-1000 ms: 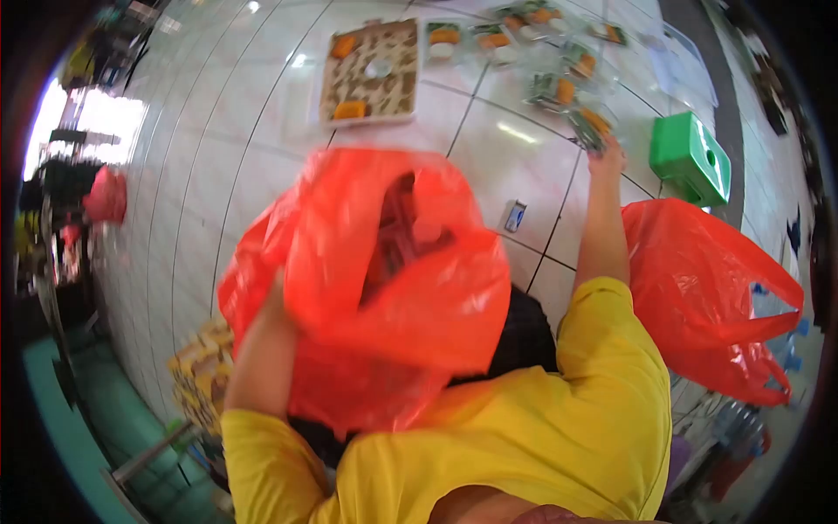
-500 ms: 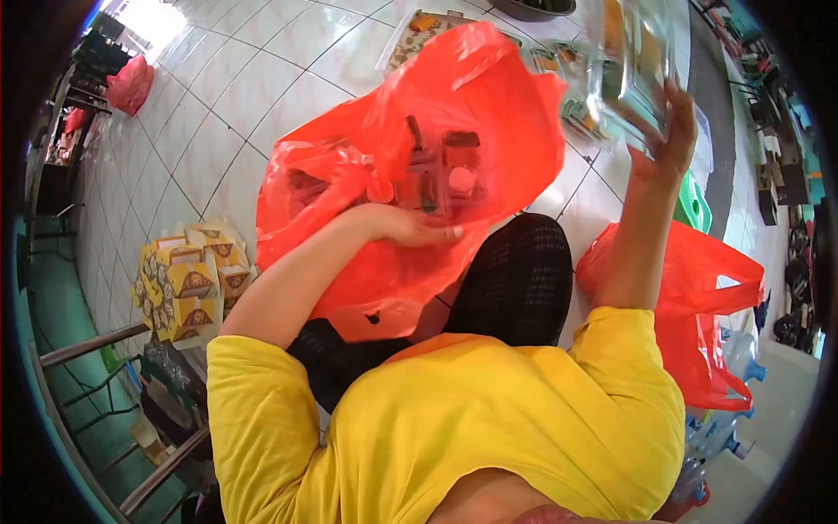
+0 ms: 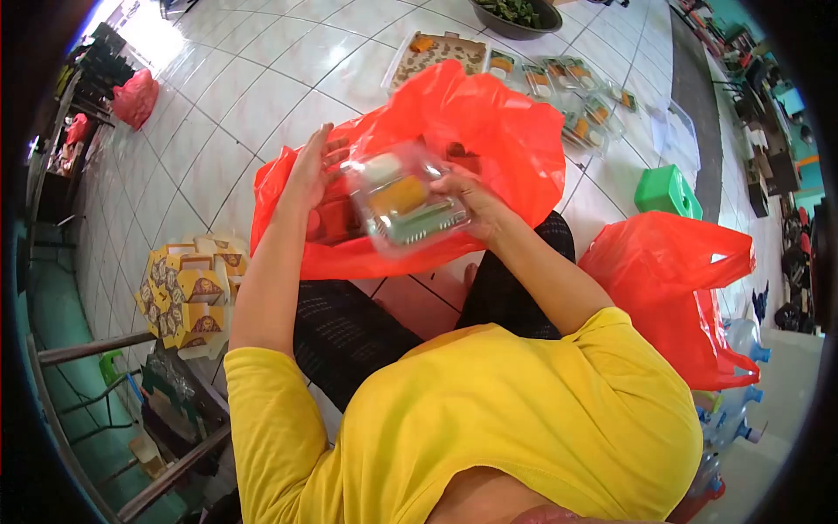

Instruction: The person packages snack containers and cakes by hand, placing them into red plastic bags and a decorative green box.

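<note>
A clear plastic food box (image 3: 406, 199), with something white, something orange and something green inside, is in my right hand (image 3: 471, 203), gripped at its right side. It hangs over the open mouth of a large red plastic bag (image 3: 515, 131). Other boxes inside the bag are partly hidden by its red film. My left hand (image 3: 321, 166) touches the bag's left edge with its fingers apart. Several more clear boxes (image 3: 576, 100) lie on the tiled floor beyond the bag, beside a flat tray (image 3: 436, 59) with a patterned surface.
A second red bag (image 3: 663, 279) stands at my right, near a green container (image 3: 668, 192) and water bottles (image 3: 742, 341). Stacked yellow cartons (image 3: 188, 293) stand at my left. A dark bowl of leaves (image 3: 521, 19) is at the top. Metal bars (image 3: 92, 348) lie lower left.
My right hand has brought the clear box from the upper right to over the red bag. My left hand has moved up and left from the bag's middle to its left edge.
</note>
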Demonstrator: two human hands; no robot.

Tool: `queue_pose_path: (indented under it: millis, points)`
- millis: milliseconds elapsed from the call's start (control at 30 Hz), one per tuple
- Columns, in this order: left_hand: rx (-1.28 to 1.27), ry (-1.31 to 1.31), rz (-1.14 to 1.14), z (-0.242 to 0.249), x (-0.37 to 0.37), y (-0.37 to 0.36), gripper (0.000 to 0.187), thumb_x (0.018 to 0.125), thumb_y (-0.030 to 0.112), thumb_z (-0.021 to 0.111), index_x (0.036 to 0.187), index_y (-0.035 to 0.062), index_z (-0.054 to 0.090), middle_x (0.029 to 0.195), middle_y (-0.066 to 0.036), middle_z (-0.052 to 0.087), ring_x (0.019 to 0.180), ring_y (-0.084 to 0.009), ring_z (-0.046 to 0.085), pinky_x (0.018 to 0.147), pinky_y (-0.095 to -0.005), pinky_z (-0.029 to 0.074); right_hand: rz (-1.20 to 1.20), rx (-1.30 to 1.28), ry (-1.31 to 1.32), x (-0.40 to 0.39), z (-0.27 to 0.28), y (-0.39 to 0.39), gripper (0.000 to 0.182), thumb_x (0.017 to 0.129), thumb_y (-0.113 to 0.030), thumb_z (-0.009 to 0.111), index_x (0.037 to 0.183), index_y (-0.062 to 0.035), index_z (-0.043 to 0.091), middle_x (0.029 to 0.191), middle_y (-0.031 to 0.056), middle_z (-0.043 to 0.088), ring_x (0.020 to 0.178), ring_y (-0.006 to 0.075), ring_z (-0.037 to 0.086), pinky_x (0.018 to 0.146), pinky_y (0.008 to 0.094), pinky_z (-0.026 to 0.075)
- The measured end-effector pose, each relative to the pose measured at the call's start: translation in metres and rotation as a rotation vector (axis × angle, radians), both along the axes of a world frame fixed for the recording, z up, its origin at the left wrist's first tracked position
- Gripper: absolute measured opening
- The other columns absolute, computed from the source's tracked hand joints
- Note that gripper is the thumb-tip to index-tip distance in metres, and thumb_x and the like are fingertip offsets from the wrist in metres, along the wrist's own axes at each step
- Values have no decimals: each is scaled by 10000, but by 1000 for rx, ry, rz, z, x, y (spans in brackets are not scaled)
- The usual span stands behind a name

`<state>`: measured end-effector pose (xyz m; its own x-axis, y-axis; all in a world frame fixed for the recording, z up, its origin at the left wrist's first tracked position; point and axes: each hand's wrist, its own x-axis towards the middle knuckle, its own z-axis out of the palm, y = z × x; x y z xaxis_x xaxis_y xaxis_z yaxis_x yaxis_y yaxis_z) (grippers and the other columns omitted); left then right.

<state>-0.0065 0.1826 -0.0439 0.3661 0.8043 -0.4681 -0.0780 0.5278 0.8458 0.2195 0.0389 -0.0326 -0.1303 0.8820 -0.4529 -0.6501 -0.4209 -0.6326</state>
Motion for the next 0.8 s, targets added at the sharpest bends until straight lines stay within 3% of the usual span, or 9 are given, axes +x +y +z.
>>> queue_pose_path:
  millis: [67,133,167,233,267,333,467,600,800]
  points:
    - [100,24,-23,-12,8,-4,639,807,476,519,1303,126,319,1348,-118,293,1167,-236,382,896,-397,386,-56,-145,-153,28,-17,-5,227,725,-128,576,935,-58,523,804,84,580,715,201,590,627,345,505]
    - [577,395,-346,-23,28,-12,599,766,490,556,1230,134,424,1353,-109,287,1230,-253,306,952,-502,302,-259,-252,-146,42,-48,-7,159,727,-169,580,846,-68,550,746,88,580,687,207,590,616,354,497]
    - [572,393,-355,-23,36,-20,599,766,490,556,1230,134,424,1353,-109,287,1230,-253,306,952,-502,302,-265,-259,-144,53,-63,-4,159,727,-169,580,846,-68,550,746,88,580,687,207,590,616,354,497]
    - [1070,1126,-680,13,52,-51,556,729,454,605,1180,154,478,1364,-91,261,1279,-278,212,973,-602,182,-321,-209,-373,76,-91,10,154,734,-188,568,829,-68,563,769,104,590,693,205,596,659,350,491]
    - [1096,1264,-768,22,56,-54,553,713,397,630,1197,190,462,1386,-81,211,1292,-305,168,972,-642,101,-327,-214,-376,82,-105,23,154,734,-188,568,829,-68,563,769,104,590,693,205,596,659,350,491]
    - [1103,1363,-752,11,54,-47,585,706,377,642,1215,173,437,1382,-73,215,1291,-297,176,976,-635,115,-284,-123,-728,92,-130,49,230,752,-278,570,802,-57,538,682,77,565,557,211,523,510,353,442]
    - [1140,1441,-528,-7,52,-28,612,716,247,637,1245,95,371,1351,-57,257,1268,-279,236,974,-614,178,-163,-36,-1286,88,-150,82,274,778,-320,551,765,-47,531,666,48,519,582,191,499,531,332,418]
    - [1280,1413,-294,8,57,-21,545,696,30,551,1211,39,373,1320,-57,294,1180,-266,353,945,-546,285,-162,25,-1214,60,-119,78,340,784,-355,551,808,-16,543,731,67,546,650,197,522,593,328,430]
    - [1222,1471,-293,52,48,-11,535,705,10,528,1214,43,366,1302,-74,314,1091,-268,431,859,-416,376,-165,206,-1184,69,35,55,446,793,-408,552,874,30,561,828,95,587,752,205,557,686,321,447]
